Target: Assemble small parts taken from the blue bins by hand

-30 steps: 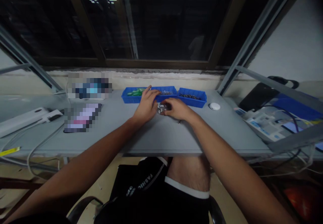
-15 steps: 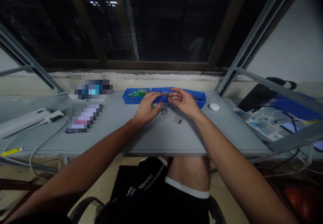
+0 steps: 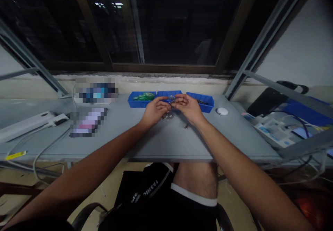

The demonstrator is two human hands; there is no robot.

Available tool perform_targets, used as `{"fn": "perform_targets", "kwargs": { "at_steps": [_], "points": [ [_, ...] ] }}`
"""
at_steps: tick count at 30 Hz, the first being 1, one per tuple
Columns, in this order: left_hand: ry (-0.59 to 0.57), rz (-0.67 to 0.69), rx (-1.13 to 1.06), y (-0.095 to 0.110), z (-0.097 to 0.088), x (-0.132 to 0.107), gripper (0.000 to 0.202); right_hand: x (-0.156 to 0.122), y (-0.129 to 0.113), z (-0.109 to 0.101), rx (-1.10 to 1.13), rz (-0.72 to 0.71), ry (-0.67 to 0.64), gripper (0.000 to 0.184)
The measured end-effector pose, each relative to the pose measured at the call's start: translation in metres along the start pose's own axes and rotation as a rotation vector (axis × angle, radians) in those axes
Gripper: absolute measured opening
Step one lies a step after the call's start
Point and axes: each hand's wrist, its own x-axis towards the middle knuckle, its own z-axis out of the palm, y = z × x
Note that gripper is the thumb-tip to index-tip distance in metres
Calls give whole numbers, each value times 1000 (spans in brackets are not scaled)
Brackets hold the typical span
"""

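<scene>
Holds left hand [image 3: 154, 110] and right hand [image 3: 189, 107] close together just above the grey surface [image 3: 161, 140], fingertips meeting in front of a row of blue trays. Curls the fingers of both hands in narrow, as in a pinch; cannot tell whether anything is gripped there, too small and dim to make out. Has a small heap of shiny parts [image 3: 168, 116] directly below the hands, lying on the surface, and a single dark screw-like piece [image 3: 186, 126] just beside the right wrist, apart from the heap. Faces three trays side by side at the far edge: left tray [image 3: 132, 103] with green pieces [image 3: 143, 96], middle tray [image 3: 163, 93] partly hidden behind the fingers, right tray [image 3: 207, 106] with dark parts [image 3: 201, 101]. Shows a white round puck [image 3: 222, 111] just right of the trays, a white power strip [image 3: 28, 121] and loose cables [image 3: 44, 147] well off to the left, and a black device [image 3: 265, 101] at the far right. Sits with one bare knee [image 3: 195, 179] under the near edge of the surface.
</scene>
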Motion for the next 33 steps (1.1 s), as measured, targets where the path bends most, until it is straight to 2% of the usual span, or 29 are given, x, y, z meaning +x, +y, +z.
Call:
{"fn": "perform_targets", "kwargs": {
  "at_steps": [8,13,17,27,33],
  "points": [
    [-8,92,124,-1,-1,0,26,-2,-5,0,-74,81,-78,33],
    [-23,40,60,-1,-1,-1,29,-2,-3,0,-51,113,-96,32],
    [-23,14,95,-4,-3,0,30,0,-1,-1,-41,124,-100,32],
    [-50,-19,12,-7,-4,1,43,-2,-1,-3,40,212,-61,41],
    [-83,-17,25,-8,-7,2,48,-3,-1,-3,61,242,-53,39]
  ]
}}
